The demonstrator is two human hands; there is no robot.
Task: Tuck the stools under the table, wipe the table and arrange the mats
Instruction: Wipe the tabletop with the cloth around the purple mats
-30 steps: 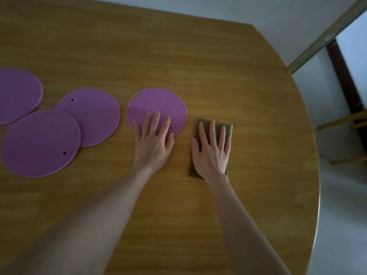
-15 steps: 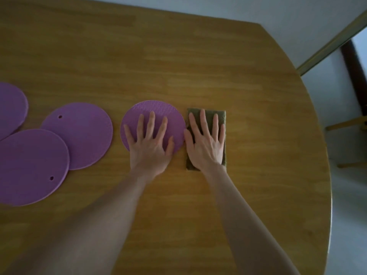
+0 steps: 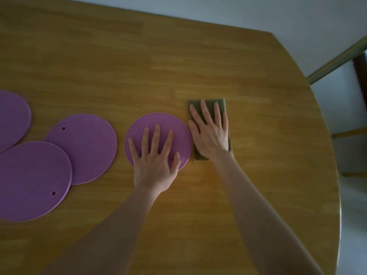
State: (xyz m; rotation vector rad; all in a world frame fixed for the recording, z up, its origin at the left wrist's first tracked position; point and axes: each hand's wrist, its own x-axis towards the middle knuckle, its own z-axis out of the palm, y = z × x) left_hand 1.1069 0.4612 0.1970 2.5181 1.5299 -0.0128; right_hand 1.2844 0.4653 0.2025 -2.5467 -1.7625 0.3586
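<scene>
Item: wiping, in progress. Your flat, open right hand (image 3: 210, 133) is pushing the cloth (image 3: 206, 103) forward over the surface (image 3: 178, 56), now just beside the mat (image 3: 158, 121). Your spread, open left hand (image 3: 156, 161) is pressing further onto that mat.

a: what lies past the wooden table (image 3: 198, 56)?
b: beyond its far edge, a plain pale grey wall (image 3: 258, 12). off the table's far right corner an olive-gold strip (image 3: 335, 60) runs slanting, with a dark brown post (image 3: 360, 70) just beside it.
a: and to the table's right?
b: pale floor (image 3: 353, 225), and two light wooden rungs (image 3: 351, 133) reaching in from the edge of view. the light is dim and even.
</scene>
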